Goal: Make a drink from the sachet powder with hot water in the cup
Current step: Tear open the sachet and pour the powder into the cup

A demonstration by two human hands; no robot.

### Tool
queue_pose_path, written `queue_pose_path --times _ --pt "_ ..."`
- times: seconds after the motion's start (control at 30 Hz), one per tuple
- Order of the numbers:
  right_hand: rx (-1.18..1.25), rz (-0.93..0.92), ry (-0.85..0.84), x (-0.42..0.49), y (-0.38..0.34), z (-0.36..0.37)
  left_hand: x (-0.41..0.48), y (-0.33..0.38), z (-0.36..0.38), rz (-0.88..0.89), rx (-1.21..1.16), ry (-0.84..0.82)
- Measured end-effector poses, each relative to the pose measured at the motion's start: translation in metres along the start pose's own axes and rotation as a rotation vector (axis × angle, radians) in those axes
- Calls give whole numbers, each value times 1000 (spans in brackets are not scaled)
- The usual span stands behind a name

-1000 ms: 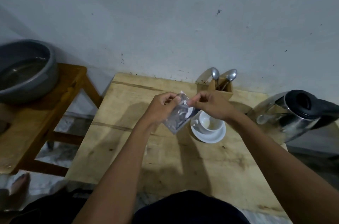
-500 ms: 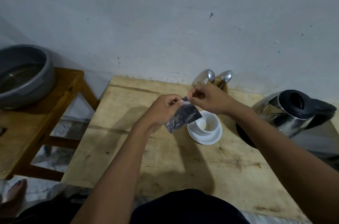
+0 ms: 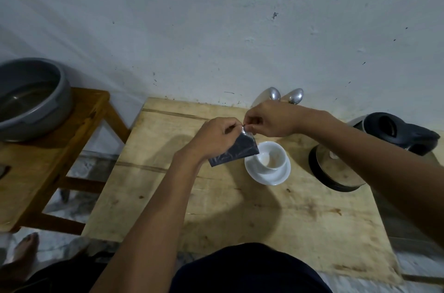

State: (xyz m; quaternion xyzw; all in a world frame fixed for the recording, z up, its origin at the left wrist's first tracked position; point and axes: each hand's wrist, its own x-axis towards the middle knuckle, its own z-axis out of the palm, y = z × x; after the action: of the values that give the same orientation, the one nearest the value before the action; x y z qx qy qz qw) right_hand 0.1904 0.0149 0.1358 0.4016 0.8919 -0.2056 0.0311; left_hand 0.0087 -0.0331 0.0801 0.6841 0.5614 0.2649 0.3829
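Note:
A dark foil sachet [image 3: 236, 151] hangs tilted just left of and above a white cup [image 3: 272, 157] that stands on a white saucer [image 3: 268, 176]. My left hand [image 3: 215, 137] grips the sachet's upper left side. My right hand [image 3: 269, 119] pinches its top corner between thumb and fingers. The cup looks empty. A steel kettle [image 3: 338, 170] with a black lid [image 3: 394, 129] stands at the right, partly behind my right forearm.
Two spoons [image 3: 286, 94] stick up at the wall behind my right hand. The wooden table [image 3: 240, 208] has bare boards in front of the saucer. A grey basin [image 3: 28, 98] sits on a wooden stool [image 3: 48, 155] at the left. A foot [image 3: 21, 256] shows at bottom left.
The sachet has swung from edge-on shiny to dark and lower. Both hands stayed on its top corner; the kettle appears more tilted in view as my head moved.

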Motion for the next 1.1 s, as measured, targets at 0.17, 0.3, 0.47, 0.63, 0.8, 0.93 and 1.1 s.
queue_pose_path --times 0.17,0.3,0.47,0.63,0.8,0.93,1.1 --pt "-32 -89 45 -5 -6 -4 -2 8 -5 35 -90 31" --pt "-59 -213 237 -12 -12 -1 -6 12 -12 28 -293 34" --pt "-152 -204 363 -14 -15 5 -7 14 -14 -26 -425 35" --pt "-25 -131 326 -13 -15 0 -5 10 -23 -31 -342 -36" --pt "140 -73 193 -10 -7 -7 -5 18 -21 57 -165 -19" --pt "138 -171 310 -15 -8 -1 -4 16 -18 65 -266 -9" --pt "-52 -391 552 -19 -11 9 -4 17 -19 14 -403 39"
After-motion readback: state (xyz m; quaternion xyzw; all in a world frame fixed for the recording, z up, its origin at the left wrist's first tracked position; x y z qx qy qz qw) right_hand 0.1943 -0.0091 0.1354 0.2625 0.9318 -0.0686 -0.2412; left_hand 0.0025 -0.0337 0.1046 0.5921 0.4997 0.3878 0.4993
